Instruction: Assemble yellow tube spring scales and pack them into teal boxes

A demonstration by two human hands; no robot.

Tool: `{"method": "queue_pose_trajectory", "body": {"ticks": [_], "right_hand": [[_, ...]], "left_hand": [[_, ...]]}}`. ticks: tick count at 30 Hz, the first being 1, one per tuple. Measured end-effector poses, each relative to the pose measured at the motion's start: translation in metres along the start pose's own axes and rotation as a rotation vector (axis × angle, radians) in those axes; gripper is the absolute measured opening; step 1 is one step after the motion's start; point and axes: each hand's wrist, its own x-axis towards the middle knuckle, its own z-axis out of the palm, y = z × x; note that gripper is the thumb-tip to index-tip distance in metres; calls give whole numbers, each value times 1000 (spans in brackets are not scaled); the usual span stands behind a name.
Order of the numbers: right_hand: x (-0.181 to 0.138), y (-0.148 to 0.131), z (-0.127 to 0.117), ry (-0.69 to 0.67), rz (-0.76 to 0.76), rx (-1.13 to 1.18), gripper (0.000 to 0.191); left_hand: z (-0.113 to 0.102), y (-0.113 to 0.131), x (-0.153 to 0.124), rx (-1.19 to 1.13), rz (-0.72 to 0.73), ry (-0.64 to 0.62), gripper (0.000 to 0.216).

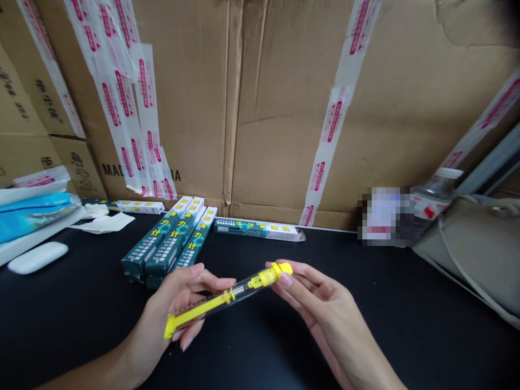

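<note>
A slim clear tube with yellow ends, a spring scale (227, 298), lies slanted between both hands above the black table (406, 325). My left hand (179, 309) wraps its fingers round the lower yellow half. My right hand (312, 298) pinches the upper yellow cap with thumb and fingertips. Just behind the left hand lie three dark green boxes (170, 241) with yellow print, side by side.
Another green box (258, 228) lies flat against the taped cardboard cartons (284, 108) at the back, and one more box (138, 206) lies to the left. A white oval object (37, 257), a blue packet (28, 214) and crumpled paper (108, 222) sit left. A beige bag (475, 254) and bottle (436, 189) stand right.
</note>
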Motion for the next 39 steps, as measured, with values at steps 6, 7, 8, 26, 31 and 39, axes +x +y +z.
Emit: {"method": "queue_pose_trajectory", "body": {"ticks": [6,7,8,26,31,39], "right_hand": [[-5,5,9,-15,36,216,38],[-6,6,10,-13,35,233,38],[-7,6,11,-13,33,246,38],[-10,2,18,57,56,297,48],[-8,3,15,32,55,286,25],[-6,5,10,-6,92,322,41]], "left_hand": [[5,0,-4,172,60,38,47],[7,2,-6,217,59,47,46],[9,3,-7,252,61,53,45],[12,-2,-5,235,116,43,42],[16,-2,-6,227,144,61,35],[15,-1,-6,258,149,63,32]]}}
